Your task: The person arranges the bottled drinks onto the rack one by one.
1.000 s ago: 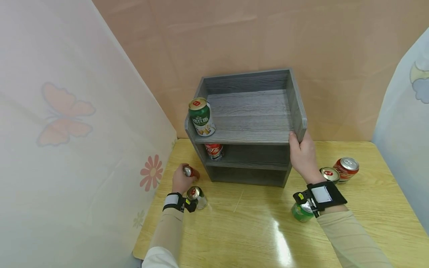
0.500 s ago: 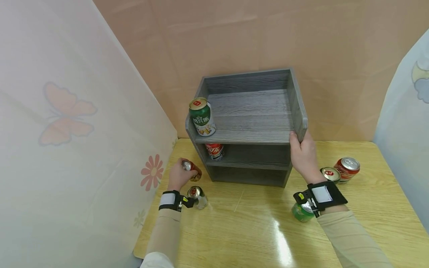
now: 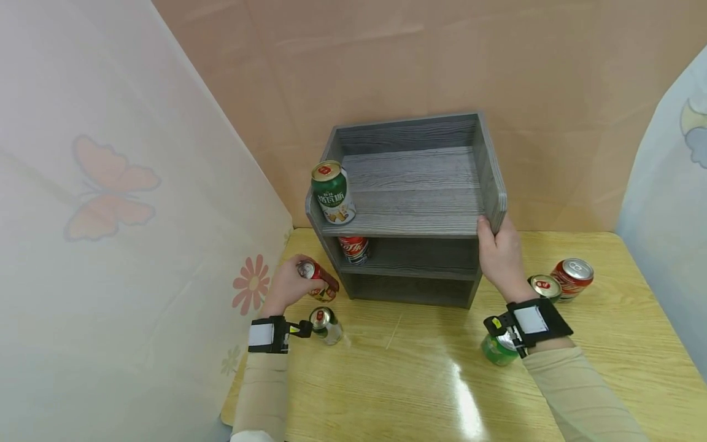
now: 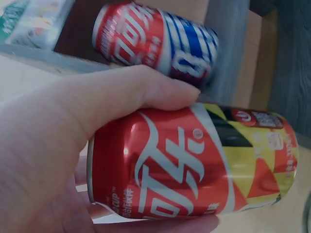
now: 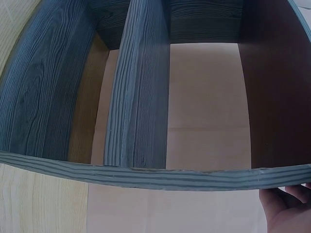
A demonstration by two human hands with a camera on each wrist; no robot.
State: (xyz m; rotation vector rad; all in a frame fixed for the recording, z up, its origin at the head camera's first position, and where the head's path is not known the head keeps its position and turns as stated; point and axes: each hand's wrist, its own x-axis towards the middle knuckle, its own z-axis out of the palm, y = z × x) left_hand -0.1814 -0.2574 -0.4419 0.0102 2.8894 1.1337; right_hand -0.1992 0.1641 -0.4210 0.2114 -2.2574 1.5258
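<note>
My left hand [image 3: 289,284] grips a red cola can [image 4: 180,165] with yellow and black patches, fingers and thumb wrapped round its side, just left of the grey wooden shelf [image 3: 409,193]. Close below that hand, a white-and-green can with a gold top [image 3: 326,325] stands on the table. My right hand [image 3: 499,255] holds the front edge of the shelf's right side panel, thumb on the inner side. On the top shelf at the left stands a green-and-white can [image 3: 333,193]. A red, white and blue cola can [image 4: 155,41] sits on the middle shelf, also at the left.
Right of the shelf, a red can [image 3: 572,279] and a gold-topped can [image 3: 544,287] stand side by side on the wooden table [image 3: 409,380]. A green can [image 3: 499,350] is partly hidden by the right wrist strap. A patterned wall [image 3: 182,245] rises along the left.
My left hand has lifted the red cola can and brought it a little right, towards the shelf's left side, turning the wrist. The right hand has stayed on the panel.
</note>
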